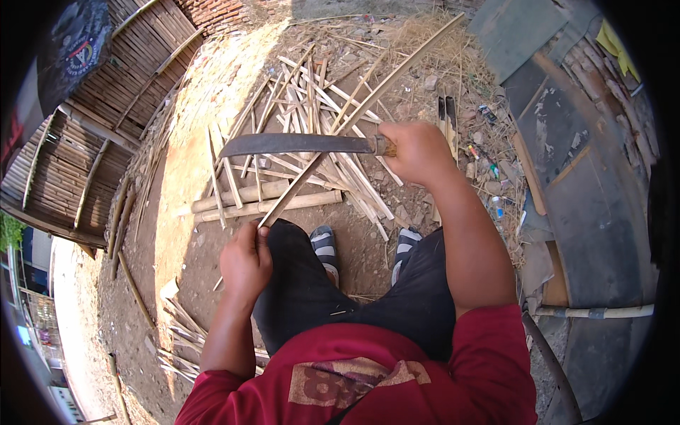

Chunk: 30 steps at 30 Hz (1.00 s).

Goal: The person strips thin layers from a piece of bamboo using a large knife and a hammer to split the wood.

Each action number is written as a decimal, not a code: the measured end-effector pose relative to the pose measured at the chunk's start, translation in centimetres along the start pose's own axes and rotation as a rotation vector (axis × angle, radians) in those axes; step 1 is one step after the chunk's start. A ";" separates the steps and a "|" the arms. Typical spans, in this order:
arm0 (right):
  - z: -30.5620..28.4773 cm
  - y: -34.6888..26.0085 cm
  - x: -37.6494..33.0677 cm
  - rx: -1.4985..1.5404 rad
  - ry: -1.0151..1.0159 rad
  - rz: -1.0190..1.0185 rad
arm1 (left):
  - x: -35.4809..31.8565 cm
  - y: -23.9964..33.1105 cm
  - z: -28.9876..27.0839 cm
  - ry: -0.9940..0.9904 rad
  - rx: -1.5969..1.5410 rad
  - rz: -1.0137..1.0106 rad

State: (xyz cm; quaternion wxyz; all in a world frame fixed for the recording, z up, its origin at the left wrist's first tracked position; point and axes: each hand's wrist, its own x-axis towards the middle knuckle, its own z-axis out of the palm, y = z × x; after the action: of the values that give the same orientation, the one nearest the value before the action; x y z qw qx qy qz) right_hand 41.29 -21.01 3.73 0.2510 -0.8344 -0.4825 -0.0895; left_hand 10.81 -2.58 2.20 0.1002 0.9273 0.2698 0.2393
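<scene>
My left hand [246, 261] is closed round the near end of a long split bamboo strip [402, 71], which slants away to the upper right. My right hand [418, 151] grips the wooden handle of a machete [297, 144]. Its dark, curved blade points left and crosses the strip around the middle; whether it touches the strip I cannot tell. Below the blade, on the ground, lies a loose pile of split bamboo strips [361, 185]. Two thicker bamboo poles [304, 202] rest side by side at the near edge of that pile.
My sandalled feet [324, 244] stand just short of the poles. Another bundle of strips [185, 333] lies at my left. Dark panels [588, 177] line the right side, with small litter [489, 159] beside them. A slatted bamboo structure [134, 78] stands at the upper left.
</scene>
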 end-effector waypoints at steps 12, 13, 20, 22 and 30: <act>-0.3 -0.2 -0.3 0.074 0.117 -0.183 | -0.6 -1.5 -0.2 -0.448 -0.735 -0.317; -0.2 0.8 -0.3 0.091 0.157 -0.125 | -0.5 -1.3 -0.4 -0.477 -0.776 -0.353; 0.1 1.6 -0.5 0.224 0.245 -0.037 | -0.1 -0.1 -1.3 -0.659 -1.063 -0.519; -0.2 -0.6 -0.5 0.124 0.126 -0.242 | -0.3 0.2 -1.2 -0.694 -1.108 -0.514; 0.7 2.5 0.2 0.167 0.229 0.029 | 0.0 0.6 -0.7 -0.665 -1.123 -0.564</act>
State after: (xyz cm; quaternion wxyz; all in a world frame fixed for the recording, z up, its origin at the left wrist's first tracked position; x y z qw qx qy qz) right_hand 43.51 -21.52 2.38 0.3742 -0.8018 -0.4443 -0.1403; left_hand 10.73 -3.05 2.95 0.6980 0.6544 0.2905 0.0115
